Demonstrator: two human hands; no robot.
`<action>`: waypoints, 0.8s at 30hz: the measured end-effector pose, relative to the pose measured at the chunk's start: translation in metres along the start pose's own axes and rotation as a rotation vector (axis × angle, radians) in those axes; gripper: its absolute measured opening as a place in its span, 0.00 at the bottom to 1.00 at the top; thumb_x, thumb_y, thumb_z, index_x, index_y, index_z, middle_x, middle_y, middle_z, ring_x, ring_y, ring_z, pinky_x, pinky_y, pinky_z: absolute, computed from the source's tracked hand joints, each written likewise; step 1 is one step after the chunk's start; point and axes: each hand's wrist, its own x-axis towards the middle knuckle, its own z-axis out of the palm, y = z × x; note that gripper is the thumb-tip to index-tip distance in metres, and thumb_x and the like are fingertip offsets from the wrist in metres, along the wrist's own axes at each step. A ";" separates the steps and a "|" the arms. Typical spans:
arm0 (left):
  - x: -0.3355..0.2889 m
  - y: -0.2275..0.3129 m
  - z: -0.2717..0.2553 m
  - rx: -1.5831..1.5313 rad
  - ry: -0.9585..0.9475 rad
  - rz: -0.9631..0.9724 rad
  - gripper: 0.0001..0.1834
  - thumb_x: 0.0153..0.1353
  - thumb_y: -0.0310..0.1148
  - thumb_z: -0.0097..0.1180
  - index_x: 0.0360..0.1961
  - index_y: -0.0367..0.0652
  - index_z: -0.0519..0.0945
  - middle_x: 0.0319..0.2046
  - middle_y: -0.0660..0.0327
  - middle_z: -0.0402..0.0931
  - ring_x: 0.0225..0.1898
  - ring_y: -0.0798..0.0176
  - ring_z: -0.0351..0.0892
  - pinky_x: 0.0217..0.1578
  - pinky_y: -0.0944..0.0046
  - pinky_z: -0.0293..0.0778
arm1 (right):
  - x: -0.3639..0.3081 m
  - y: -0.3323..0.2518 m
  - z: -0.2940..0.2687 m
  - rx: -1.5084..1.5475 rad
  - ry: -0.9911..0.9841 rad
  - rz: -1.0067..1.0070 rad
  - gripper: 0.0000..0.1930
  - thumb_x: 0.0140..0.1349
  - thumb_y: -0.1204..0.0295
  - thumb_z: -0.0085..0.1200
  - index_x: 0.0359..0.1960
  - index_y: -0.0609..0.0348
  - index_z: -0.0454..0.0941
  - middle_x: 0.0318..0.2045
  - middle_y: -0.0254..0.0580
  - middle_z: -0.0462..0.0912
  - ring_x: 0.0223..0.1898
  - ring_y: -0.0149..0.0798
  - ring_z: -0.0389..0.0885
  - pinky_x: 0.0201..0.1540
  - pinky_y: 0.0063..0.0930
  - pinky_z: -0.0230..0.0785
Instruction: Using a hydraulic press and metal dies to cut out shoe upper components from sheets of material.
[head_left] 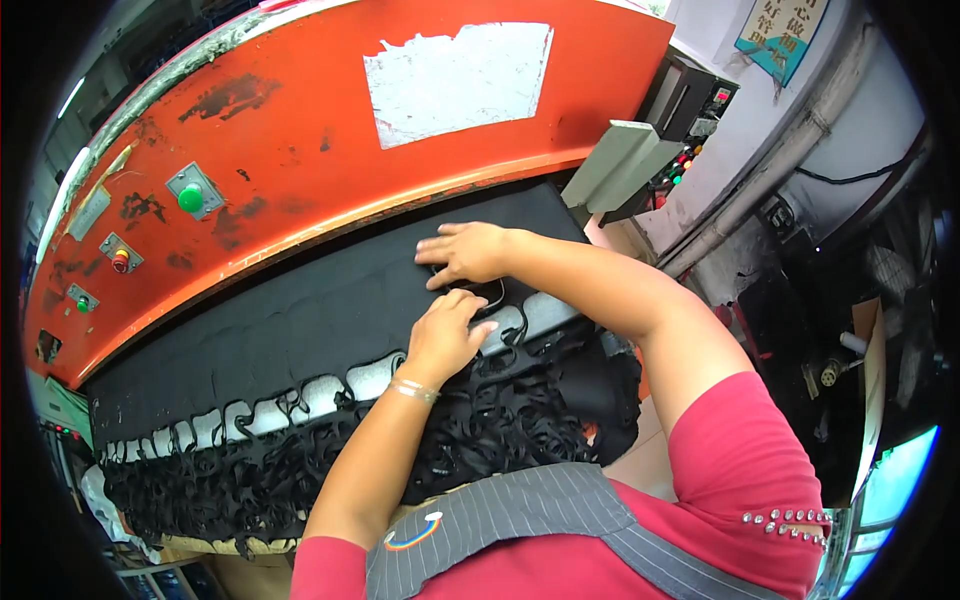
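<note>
Now reaching both arms over a long black sheet [250,310], spread across the middle from 8 o'clock to 1 o'clock. Laying the right hand [475,252] over the sheet, just toward 12 o'clock from the middle, with fingers let go and spread wide. Keeping the left hand [445,335] near it, toward 7 o'clock, with fingers bent and thumb stuck out. Can't tell if pinching anything in those left fingers. Close by, at 5 o'clock from the right hand, a thin curly black strip [498,298]. Along the near edge of the sheet, a pale band [375,378] with more black strips hanging over it. Down at 7 o'clock, a big messy heap of black strips [250,480]. Past the sheet, from 9 to 1 o'clock, a big orange machine [300,60], with a green button [190,198] at 10 o'clock and a red knob [121,261] at 9 o'clock.
</note>
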 end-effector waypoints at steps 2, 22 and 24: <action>0.010 -0.019 0.023 0.104 -0.127 -0.101 0.10 0.53 0.38 0.64 0.34 0.44 0.83 0.34 0.62 0.76 0.42 0.56 0.77 0.42 0.57 0.75 | 0.014 0.016 -0.003 0.066 0.017 -0.068 0.22 0.60 0.67 0.52 0.58 0.37 0.75 0.64 0.41 0.68 0.69 0.43 0.60 0.67 0.46 0.58; 0.011 -0.024 0.058 -0.001 0.131 -0.065 0.08 0.48 0.28 0.67 0.29 0.40 0.81 0.27 0.58 0.73 0.33 0.52 0.73 0.36 0.56 0.70 | 0.027 0.020 0.014 0.346 0.097 0.103 0.12 0.38 0.70 0.67 0.28 0.51 0.81 0.42 0.37 0.77 0.47 0.49 0.74 0.44 0.43 0.75; 0.010 -0.024 0.059 -0.001 0.145 -0.070 0.08 0.49 0.28 0.66 0.29 0.40 0.80 0.27 0.58 0.73 0.32 0.52 0.72 0.37 0.56 0.70 | 0.028 0.021 0.017 0.340 0.096 0.087 0.12 0.39 0.70 0.67 0.29 0.51 0.81 0.42 0.38 0.77 0.47 0.49 0.74 0.44 0.44 0.74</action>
